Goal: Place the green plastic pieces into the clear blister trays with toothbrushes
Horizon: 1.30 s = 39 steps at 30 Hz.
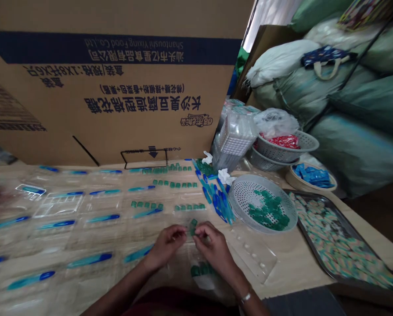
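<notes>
Close in front of me, my left hand (168,244) and my right hand (212,245) are held almost together, fingertips pinched. Small dark-green cubes (192,225) show between them, against the fingertips of my right hand. What the left fingertips pinch, if anything, is too small to make out. Below my right hand, more green cubes (201,268) sit in clear plastic, partly covered by the hand and wrist. Rows of similar green cubes (146,205) lie in clear trays just ahead. A blue plastic pick-like piece (138,253) lies left of my left hand.
Clear trays with blue pieces (89,260) spread leftward. A large cardboard box (143,131) stands behind. To the right are a grey colander (237,206) with green pieces, a pile of blue pieces (219,202), an upside-down clear tray (254,254) and a metal tray (310,245) of pastel sweets.
</notes>
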{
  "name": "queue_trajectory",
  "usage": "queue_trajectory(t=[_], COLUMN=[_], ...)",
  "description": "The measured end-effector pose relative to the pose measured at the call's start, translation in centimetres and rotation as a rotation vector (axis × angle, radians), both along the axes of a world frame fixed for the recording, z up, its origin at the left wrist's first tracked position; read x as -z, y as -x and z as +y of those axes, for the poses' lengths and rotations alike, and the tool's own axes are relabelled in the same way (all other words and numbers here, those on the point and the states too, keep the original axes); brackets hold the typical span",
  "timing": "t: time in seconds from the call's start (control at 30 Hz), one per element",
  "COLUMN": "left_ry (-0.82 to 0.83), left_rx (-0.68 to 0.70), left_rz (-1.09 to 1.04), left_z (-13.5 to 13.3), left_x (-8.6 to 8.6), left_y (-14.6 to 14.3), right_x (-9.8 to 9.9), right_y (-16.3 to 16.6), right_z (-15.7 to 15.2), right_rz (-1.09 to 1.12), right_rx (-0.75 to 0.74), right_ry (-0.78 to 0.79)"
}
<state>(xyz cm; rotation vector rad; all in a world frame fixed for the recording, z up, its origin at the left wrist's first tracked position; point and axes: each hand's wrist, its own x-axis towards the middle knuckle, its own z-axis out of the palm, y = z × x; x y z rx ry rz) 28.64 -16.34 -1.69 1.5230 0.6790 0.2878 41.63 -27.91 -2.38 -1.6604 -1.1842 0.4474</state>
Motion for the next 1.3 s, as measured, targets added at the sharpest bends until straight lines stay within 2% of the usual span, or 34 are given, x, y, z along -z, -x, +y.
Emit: queue_trajectory(t=[0.07,0.1,0.17,0.23,0.33,0.43,0.5,0.57,0.67,0.77,0.87,1.0,1.13,1.23,1.3], left_ry=[-0.461,-0.635,-0.832,-0.895,-0.941,-0.999,-1.035,-1.049,-1.045,-1.052,-1.016,-0.939,-0.85,-0.696,-0.556], left_rx=[0.016,0.047,0.159,0.265,0.305,0.278,0.235,0.224,0.281,0.311,0.336,0.354,0.233,0.175,0.154], left_rz=[0.07,0.115,0.202,0.247,0.244,0.219,0.161,0.066,-0.02,0.041,0.107,0.119,0.005,-0.108,-0.182], left_z=[1.6,2.4,3.5,4.2,4.4,4.6,4.7,4.7,4.2,3.9,3.9,4.4,4.0,2.3,0.5], left_x=[-0.2,-0.2,0.0,0.5,1.2,1.6,1.6,1.6,1.7,2.1,2.3,2.0,1.2,0.1,-0.8], left_y=[0.0,-0.1,-0.2,-0.3,-0.2,-0.2,-0.7,-1.5,-3.3,-4.8,-5.6,-5.4,-5.0,-5.6,-6.7], right_x=[0.1,0.3,0.5,0.9,1.2,0.9,0.3,-0.6,-2.0,-2.4,-1.6,-0.2,-0.2,-0.7,-1.0], right_y=[-1.1,-1.6,-2.2,-2.2,-1.4,-1.5,-3.2,-6.2,-11.9,-16.5,-18.6,-19.5,-19.9,-18.1,-15.5], right_z=[1.7,2.6,4.2,5.2,5.5,4.5,3.1,0.6,-4.2,-8.0,-8.7,-6.6,-5.7,-6.0,-5.8], right_rz=[-0.149,-0.229,-0.358,-0.418,-0.417,-0.395,-0.37,-0.356,-0.357,-0.358,-0.343,-0.282,-0.182,-0.051,0.151], right_rx=[-0.011,-0.026,-0.064,-0.077,-0.03,-0.017,0.022,0.172,0.46,0.585,0.564,0.446,0.417,0.366,0.283], right_ry=[0.057,0.102,0.203,0.281,0.325,0.251,0.168,0.204,0.444,0.557,0.59,0.546,0.447,0.338,0.185])
